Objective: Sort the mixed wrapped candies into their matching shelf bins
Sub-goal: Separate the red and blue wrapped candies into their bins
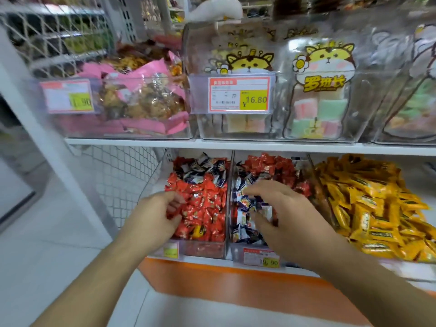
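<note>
**Two hands in the candy bins**

Both bare arms reach up from the bottom of the view to the lower shelf. The left hand (154, 214) is in the clear plastic bin on the left (200, 250). Its fingers are curled and they pinch some of the shiny red wrapped candies (203, 204) at the near left side of the pile. The right hand (286, 217) is in the clear plastic bin in the middle (238, 252). Its fingers and thumb are bent like a claw around a bunch of small white and dark blue wrapped candies (246, 208).

The candies are mixed up. The left bin is mostly red, but some white and blue ones lie at its far end. The middle bin has white and blue ones near the front and red ones at the back. A thin clear divider wall (229, 197) stands between the two bins. A white price tag with a yellow patch (261, 257) sits on the front edge of the middle bin.

To the right, a pile of long yellow wrapped candies (368, 208) fills the next bin.

Farther up, on the top shelf (141, 143), a clear box of snacks in pink wrappers (144, 102) stands at the left. Beside it is a red and yellow price card reading 16.80 (238, 94). Next come clear bags with a yellow cartoon cat (323, 90) holding soft pink and green squares.
</note>
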`<state>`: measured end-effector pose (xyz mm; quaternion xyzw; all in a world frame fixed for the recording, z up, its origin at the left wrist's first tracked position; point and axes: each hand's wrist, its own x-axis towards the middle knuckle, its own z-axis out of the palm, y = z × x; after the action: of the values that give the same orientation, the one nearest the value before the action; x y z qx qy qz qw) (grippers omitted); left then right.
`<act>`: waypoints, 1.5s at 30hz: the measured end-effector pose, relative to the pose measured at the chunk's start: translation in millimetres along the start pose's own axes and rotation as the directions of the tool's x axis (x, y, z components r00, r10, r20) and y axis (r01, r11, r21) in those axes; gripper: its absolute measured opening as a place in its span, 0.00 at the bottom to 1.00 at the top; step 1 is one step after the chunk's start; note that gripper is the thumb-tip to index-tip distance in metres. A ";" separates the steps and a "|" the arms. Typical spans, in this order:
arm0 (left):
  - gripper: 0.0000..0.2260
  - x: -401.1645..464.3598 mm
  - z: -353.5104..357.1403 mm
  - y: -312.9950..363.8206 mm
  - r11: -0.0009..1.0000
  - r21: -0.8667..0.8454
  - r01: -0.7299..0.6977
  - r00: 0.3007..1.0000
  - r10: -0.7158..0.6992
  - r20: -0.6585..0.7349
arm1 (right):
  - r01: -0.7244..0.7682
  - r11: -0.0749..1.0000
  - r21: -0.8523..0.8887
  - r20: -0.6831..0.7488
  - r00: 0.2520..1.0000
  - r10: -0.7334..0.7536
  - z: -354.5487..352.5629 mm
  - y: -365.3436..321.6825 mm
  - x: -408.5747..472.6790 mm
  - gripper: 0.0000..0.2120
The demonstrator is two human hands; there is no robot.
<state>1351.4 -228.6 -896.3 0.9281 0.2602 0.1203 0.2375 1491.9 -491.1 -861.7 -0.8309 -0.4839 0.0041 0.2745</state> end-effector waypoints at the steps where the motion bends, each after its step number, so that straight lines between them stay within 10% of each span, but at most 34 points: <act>1: 0.14 1.1 2.1 -1.9 1.000 -0.016 -0.007 1.000 0.007 0.017 | 0.036 0.999 0.014 0.014 0.999 -0.036 6.0 -4.2 2.5 0.22; 14: 0.04 9.6 12.6 11.9 0.992 0.080 -0.100 0.964 0.077 0.253 | 0.147 0.989 0.026 0.087 0.985 -0.148 43.4 -13.8 25.1 0.20; 26: 0.08 15.1 24.4 12.0 0.987 0.159 -0.004 1.000 0.003 0.003 | 0.132 0.991 0.038 0.090 0.987 -0.135 40.0 -14.3 20.0 0.20; 45: 0.14 27.1 34.2 13.5 0.962 0.267 0.064 0.956 -0.135 0.260 | 0.110 0.993 0.033 0.095 0.989 -0.112 40.7 -14.2 20.4 0.21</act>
<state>1391.7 -237.0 -916.1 0.9442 0.2847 -0.0567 0.1553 1480.2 -450.8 -884.4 -0.7977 -0.5421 0.0358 0.2620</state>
